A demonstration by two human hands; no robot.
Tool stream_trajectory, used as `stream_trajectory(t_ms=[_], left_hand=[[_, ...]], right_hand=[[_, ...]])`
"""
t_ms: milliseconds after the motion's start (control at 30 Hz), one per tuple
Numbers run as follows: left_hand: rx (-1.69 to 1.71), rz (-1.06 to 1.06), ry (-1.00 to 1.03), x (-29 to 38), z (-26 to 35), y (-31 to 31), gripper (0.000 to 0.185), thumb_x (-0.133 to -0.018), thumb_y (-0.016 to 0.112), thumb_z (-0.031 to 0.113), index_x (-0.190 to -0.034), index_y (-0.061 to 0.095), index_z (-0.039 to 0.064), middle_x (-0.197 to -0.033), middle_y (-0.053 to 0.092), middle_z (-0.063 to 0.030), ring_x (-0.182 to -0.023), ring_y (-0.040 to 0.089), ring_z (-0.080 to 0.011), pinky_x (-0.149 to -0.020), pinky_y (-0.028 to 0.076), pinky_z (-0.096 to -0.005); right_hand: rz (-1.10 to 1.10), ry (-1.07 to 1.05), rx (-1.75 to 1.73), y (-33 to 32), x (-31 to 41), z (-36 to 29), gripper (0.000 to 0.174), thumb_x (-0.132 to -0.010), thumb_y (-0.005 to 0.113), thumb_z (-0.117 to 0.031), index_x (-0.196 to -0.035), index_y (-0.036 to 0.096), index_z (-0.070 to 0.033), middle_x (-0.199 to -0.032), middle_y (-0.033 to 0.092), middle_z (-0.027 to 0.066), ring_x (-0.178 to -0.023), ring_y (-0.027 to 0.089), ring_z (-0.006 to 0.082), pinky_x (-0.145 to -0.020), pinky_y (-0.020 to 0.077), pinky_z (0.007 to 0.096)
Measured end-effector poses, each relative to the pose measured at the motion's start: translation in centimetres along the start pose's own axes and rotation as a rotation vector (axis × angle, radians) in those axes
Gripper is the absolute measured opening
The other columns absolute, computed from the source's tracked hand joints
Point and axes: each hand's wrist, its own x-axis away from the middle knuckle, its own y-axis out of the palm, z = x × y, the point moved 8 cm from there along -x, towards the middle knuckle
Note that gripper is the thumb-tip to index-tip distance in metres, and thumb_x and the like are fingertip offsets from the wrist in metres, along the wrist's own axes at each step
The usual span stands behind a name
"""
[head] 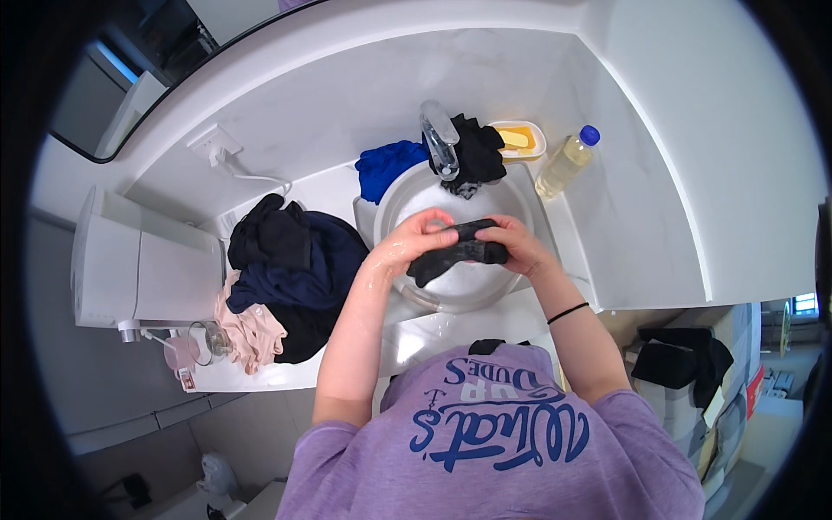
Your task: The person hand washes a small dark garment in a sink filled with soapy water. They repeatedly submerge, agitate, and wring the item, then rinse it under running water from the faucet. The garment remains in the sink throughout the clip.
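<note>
My left hand (416, 242) and my right hand (513, 244) both grip a black wet cloth item (455, 253), possibly a sock, with some suds on it. They hold it over a round whitish basin (432, 300) of foamy water (461, 283). The basin stands in the sink area below a clear-handled faucet (442, 140). Black cloth (478, 153) lies bunched at the basin's back rim, beside the faucet, its lower edge touching the suds. To its left is a bunched blue cloth (390, 169).
Dark clothes (312, 260) and a pink garment (253, 325) are heaped on the left of the counter, near a glass (208, 342) and a white appliance (149, 260). A soap dish (520, 140) and a bottle of yellowish liquid (565, 166) stand at the back right.
</note>
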Motion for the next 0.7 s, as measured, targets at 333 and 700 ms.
stream_trajectory(t_ms=[333, 700], left_hand=[[0.447, 0.501, 0.047, -5.8, -7.5, -3.8, 0.031, -0.091, 0.063, 0.016, -0.119, 0.055, 0.005, -0.106, 0.066, -0.0105, -0.095, 0.066, -0.0225, -0.080, 0.056, -0.0352], [-0.827, 0.803, -0.228, -7.1, -11.5, -9.5, 0.032, -0.081, 0.062, 0.016, -0.103, 0.061, -0.008, -0.104, 0.063, -0.0303, -0.101, 0.059, -0.0460, -0.091, 0.045, -0.0492]], right_hand=[[0.727, -0.214, 1.015, -8.8, -5.9, 1.3, 0.038, -0.085, 0.069, -0.032, -0.104, 0.059, 0.000, -0.092, 0.067, 0.0204, -0.083, 0.065, 0.0349, -0.076, 0.0505, 0.0427], [0.266, 0.013, 1.870, -6.2, -10.4, 6.6, 0.030, -0.089, 0.057, -0.028, -0.105, 0.059, -0.003, -0.103, 0.065, 0.0172, -0.090, 0.065, 0.0356, -0.080, 0.0507, 0.0481]])
